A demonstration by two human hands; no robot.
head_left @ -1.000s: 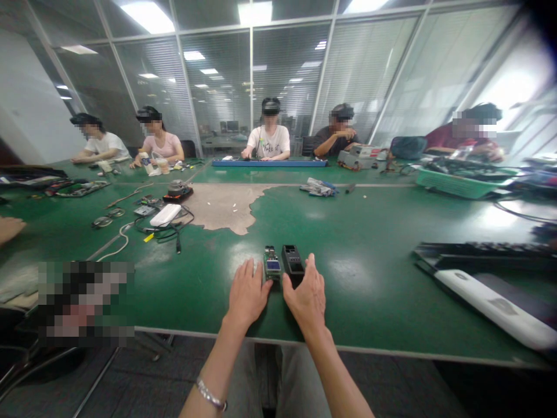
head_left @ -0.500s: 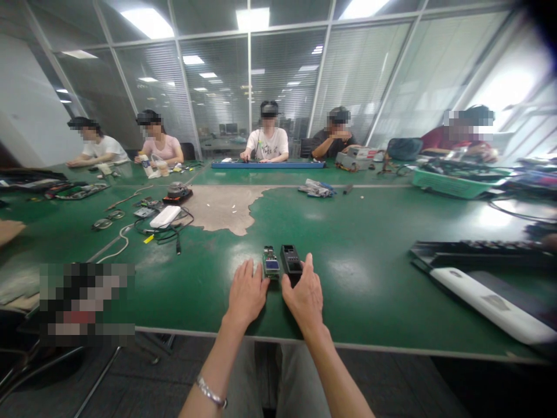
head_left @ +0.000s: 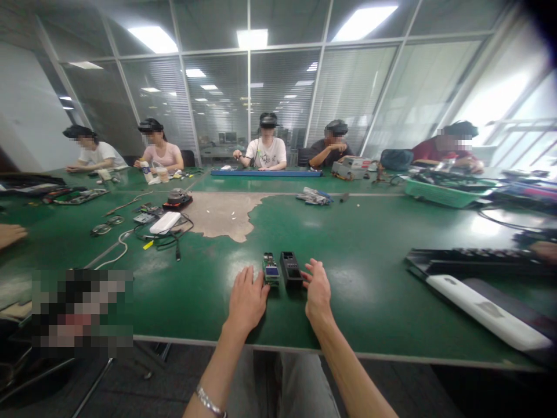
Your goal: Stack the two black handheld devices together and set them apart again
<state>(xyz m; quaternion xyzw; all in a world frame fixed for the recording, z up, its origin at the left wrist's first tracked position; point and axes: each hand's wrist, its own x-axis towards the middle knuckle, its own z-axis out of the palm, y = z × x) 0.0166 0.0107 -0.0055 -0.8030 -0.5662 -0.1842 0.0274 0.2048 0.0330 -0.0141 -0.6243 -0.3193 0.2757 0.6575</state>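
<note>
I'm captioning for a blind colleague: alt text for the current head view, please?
A person's left hand is beside a small circuit board on a green table, the right hand open beside a black casing. Five people sit along the far side.

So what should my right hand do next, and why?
Perhaps close your right hand gently on the black casing, since that hand is open just beside it, while your left hand lies next to the circuit board.
</note>
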